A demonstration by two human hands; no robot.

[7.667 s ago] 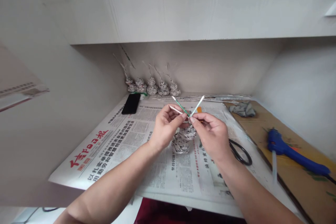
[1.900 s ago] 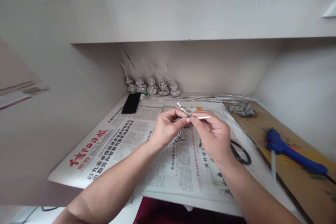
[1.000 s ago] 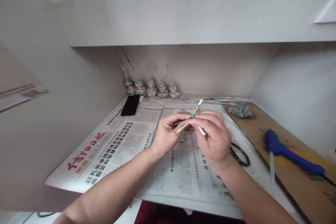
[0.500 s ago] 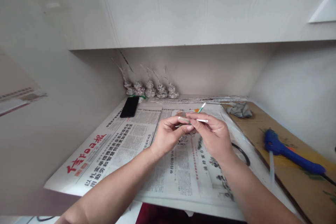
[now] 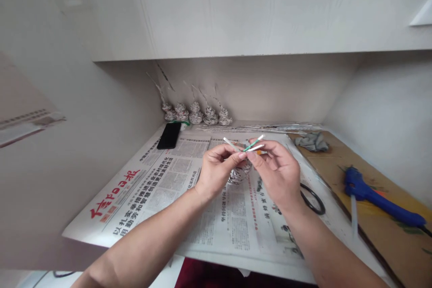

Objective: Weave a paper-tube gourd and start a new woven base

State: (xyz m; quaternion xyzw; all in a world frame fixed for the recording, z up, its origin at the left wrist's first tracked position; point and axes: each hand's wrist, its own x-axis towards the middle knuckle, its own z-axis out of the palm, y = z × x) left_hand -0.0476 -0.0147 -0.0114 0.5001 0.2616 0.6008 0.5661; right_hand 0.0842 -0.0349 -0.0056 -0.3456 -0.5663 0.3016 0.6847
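Note:
Thin green and white strips cross between my fingertips, their pale ends sticking up and outward. My left hand pinches them near the crossing with thumb and forefinger. From the other side, my right hand is closed on them, its thumb at the crossing and its other fingers curled behind. Just beneath the hands sits a small ball-like shape of wound newspaper strips, partly covered by my fingers. Whether the strips are joined to it cannot be seen.
Newspaper covers the table. Several gourd-shaped paper pieces line the back, near a black phone and long paper sticks. A grey cloth and blue glue gun lie on cardboard; black-handled scissors or a loop is nearer.
My fingers have shifted on the strips, and a pale end now points up to the left. My right hand has opened out slightly, and more of the wound paper shape shows.

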